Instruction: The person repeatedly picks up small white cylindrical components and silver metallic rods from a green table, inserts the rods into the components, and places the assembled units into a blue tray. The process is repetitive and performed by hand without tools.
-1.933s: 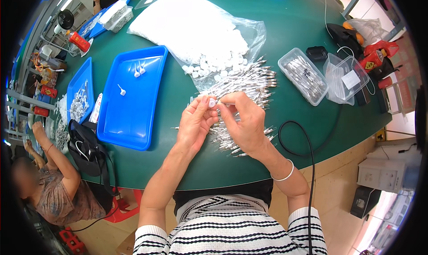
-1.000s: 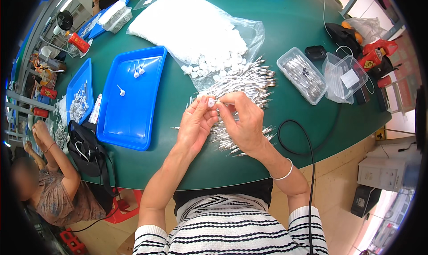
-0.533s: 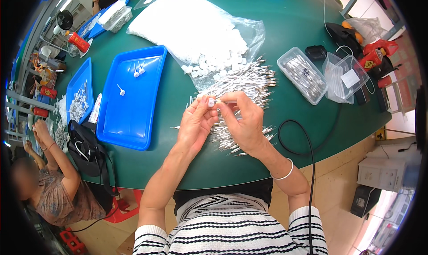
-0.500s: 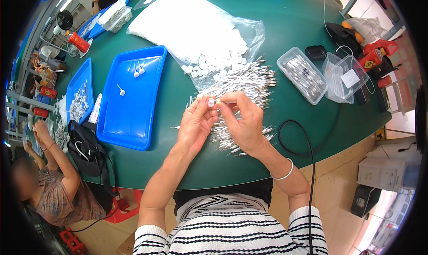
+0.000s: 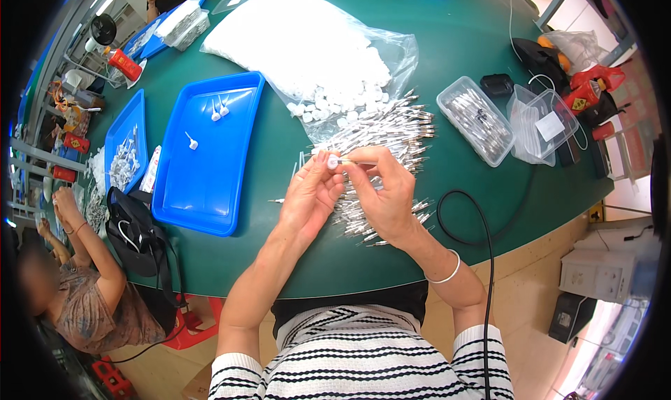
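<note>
Over the near middle of the green table, my left hand [image 5: 307,197] is closed, pinching a small white plastic cap [image 5: 333,162] between thumb and fingertips. My right hand [image 5: 386,199] is closed too, its thumb and forefinger on a thin metal rod [image 5: 358,163] whose end meets the cap's side; how deep it sits I cannot tell. Beneath and behind both hands spreads a heap of similar slim metal rods [image 5: 400,131]. Beyond it lies a large clear bag of white caps [image 5: 297,47], some spilling from its mouth. Left of my hands, a blue tray [image 5: 199,190] holds 3 capped rods [image 5: 193,145].
A clear box of rods [image 5: 475,120] stands at right beside stacked clear containers [image 5: 542,124]. A black cable [image 5: 482,218] loops near the right edge. At left are a black bag [image 5: 136,236], another blue tray [image 5: 143,120] and a co-worker with raised hands [image 5: 66,208].
The rod between my right fingers and the cap shows more plainly now, and the cap has turned slightly. Both hands stay in nearly the same place.
</note>
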Demonstrator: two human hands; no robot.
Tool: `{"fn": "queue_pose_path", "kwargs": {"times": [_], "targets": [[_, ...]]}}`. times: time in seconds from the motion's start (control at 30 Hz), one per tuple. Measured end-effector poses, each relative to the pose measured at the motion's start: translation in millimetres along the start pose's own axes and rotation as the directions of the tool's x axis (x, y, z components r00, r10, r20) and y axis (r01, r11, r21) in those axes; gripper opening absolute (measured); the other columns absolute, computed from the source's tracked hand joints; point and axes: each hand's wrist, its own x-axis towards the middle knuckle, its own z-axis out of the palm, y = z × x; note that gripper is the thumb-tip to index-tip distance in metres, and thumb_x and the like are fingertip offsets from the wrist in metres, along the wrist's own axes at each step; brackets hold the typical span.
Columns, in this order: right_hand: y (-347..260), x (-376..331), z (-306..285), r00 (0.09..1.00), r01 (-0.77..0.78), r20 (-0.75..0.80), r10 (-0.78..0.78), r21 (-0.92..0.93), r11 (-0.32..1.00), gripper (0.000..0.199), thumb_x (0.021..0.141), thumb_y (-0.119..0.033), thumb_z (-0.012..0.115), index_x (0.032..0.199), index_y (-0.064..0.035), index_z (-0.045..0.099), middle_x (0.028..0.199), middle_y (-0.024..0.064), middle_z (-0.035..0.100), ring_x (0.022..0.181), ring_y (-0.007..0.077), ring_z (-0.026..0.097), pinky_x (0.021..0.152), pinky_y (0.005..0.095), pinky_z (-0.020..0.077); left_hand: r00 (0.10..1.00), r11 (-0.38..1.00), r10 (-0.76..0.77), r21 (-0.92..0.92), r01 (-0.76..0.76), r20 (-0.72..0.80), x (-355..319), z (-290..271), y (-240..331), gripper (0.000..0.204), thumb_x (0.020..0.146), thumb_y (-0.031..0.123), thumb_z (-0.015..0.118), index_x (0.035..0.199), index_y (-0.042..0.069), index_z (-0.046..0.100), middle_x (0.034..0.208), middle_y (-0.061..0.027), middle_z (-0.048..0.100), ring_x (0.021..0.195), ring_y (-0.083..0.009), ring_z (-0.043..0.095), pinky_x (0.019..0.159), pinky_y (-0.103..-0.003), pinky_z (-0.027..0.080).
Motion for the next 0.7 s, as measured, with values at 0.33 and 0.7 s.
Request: {"fn": "queue_pose_path", "kwargs": {"times": [0.33, 0.7], "targets": [[2.1, -1.1, 0.0, 1.000, 0.014, 0.006, -0.014, 0.004, 1.000, 0.012, 0.084, -0.004, 0.067, 0.091, -0.0023, 0.058, 0.080, 0.0073, 0.064, 0.063, 0.0191, 0.063, 0.055, 0.0289, 0.0508, 1.000, 0.997, -0.021, -0.068, 0.021, 0.005, -0.2, 1.0, -0.3, 0.020, 0.095, 0.022, 0.058, 0.101, 0.004, 0.059, 0.083, -0.0014, 0.061, 0.073, -0.0083, 0.061, 0.066, -0.019, 0.055], [1.4, 0.9, -2.3, 0.999, 0.029, 0.022, -0.028, -0.057, 0.998, 0.011, 0.083, -0.005, 0.068, 0.091, -0.0048, 0.060, 0.079, 0.0071, 0.062, 0.062, 0.0196, 0.062, 0.053, 0.0302, 0.0477, 0.995, 0.988, 0.095, 0.121, -0.092, -0.020, -0.1, 0.1, -1.6, 0.019, 0.094, 0.022, 0.059, 0.101, 0.004, 0.061, 0.083, 0.0004, 0.062, 0.071, -0.0073, 0.060, 0.064, -0.022, 0.053]]}}
